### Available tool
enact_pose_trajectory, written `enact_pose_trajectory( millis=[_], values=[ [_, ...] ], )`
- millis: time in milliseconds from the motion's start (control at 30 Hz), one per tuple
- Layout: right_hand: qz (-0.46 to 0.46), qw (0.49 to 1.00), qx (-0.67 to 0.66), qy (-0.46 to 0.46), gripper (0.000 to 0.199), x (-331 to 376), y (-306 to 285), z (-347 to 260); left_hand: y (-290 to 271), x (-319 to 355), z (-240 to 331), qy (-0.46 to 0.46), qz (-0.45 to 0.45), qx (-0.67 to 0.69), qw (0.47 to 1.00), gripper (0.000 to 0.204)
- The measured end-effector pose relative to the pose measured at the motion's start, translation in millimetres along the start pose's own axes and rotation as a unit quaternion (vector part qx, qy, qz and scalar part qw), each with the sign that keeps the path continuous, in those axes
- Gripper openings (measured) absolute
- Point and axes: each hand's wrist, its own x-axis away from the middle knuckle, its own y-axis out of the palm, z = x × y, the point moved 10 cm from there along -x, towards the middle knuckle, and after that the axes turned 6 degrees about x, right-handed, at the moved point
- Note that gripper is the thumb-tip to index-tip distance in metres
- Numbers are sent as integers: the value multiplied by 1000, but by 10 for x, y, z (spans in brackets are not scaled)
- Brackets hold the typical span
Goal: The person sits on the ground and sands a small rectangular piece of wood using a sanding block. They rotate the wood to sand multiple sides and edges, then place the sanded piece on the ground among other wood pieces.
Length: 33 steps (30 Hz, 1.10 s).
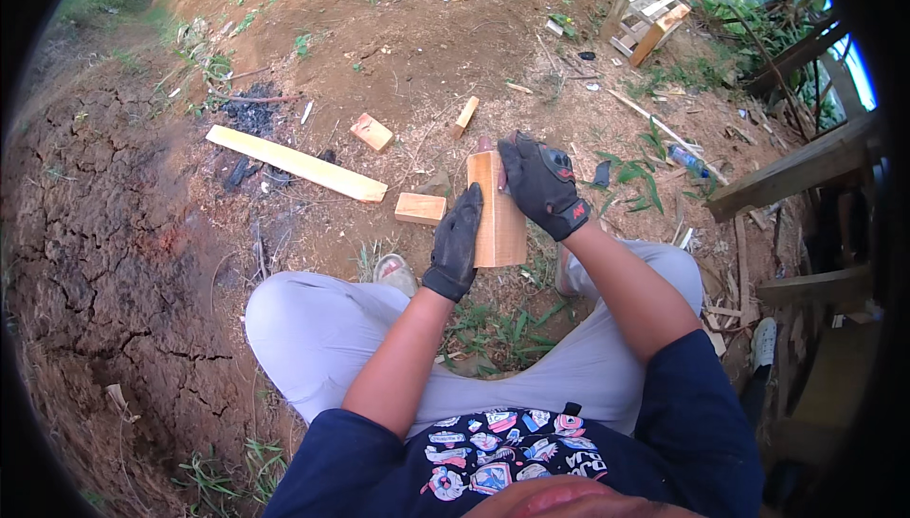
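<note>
A thick wooden block (498, 224) with a long ridge along it is held up in front of my knees, its long side pointing away from me. My left hand (457, 241), in a dark work glove, presses along the block's left side with its fingers together. My right hand (542, 180), also gloved, grips the right side near the far end, its fingers curled and partly hidden. Just left of my left hand a small wooden block (420, 207) lies on the ground.
A long plank (294, 163) lies to the left, with two more wood offcuts, a reddish-marked one (372, 131) and a narrow one (465, 117), beyond my hands. A slatted wooden crate (646, 23) sits far right. Timber beams (794, 172) and a plastic bottle (688, 161) are at right.
</note>
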Motion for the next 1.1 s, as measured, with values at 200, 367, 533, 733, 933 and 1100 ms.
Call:
enact_pose_trajectory(
  millis=[200, 367, 533, 733, 933, 1100],
  values=[
    [18, 988, 152, -3, 24, -2, 210, 391, 52, -36, -72, -22, -16, 59, 998, 58],
    [101, 983, 8, -153, 27, 296, -56, -453, 39, -199, -76, -22, -111, 202, 973, 53],
    [-7, 999, 32, 4, 29, 1, 197, 150, 179, 97, 376, 70, -39, 59, 995, 56],
    [-27, 988, 40, -146, 27, 254, 190, -469, 62, -46, 84, -61, -51, 246, 966, 59],
    [37, 983, 34, -176, 22, 476, 134, -635, 161, -89, 87, -65, -99, 283, 952, 63],
    [30, 997, 68, -27, 27, 108, 131, -104, 41, -148, 92, -62, -58, 247, 965, 60]
  ],
)
